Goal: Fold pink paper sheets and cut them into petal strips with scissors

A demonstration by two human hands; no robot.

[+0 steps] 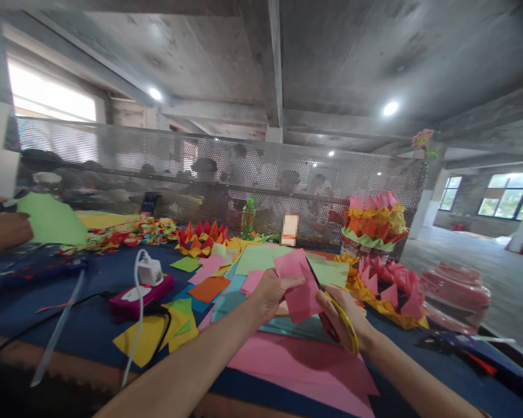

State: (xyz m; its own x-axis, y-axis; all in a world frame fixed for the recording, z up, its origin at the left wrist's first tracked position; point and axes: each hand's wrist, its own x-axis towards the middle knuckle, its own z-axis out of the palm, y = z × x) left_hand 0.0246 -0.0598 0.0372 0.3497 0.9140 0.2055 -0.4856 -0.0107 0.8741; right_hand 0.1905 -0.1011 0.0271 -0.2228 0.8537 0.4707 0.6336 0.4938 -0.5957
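My left hand (271, 293) pinches a pink paper sheet (298, 287) and holds it up over the table. My right hand (346, 313) grips yellow-handled scissors (337, 316), whose dark blades run up into the pink sheet. Below my hands a larger pink sheet (305, 363) lies on the dark blue table (82, 316).
Loose coloured paper squares (209, 287) and folded paper flowers (200, 235) cover the table. A white charger on a magenta box (142, 290) with cables is at left. A stacked paper lotus (375, 223), a green bottle (247, 219) and a mesh screen (218, 174) stand behind. Another person's hand (4, 232) is at far left.
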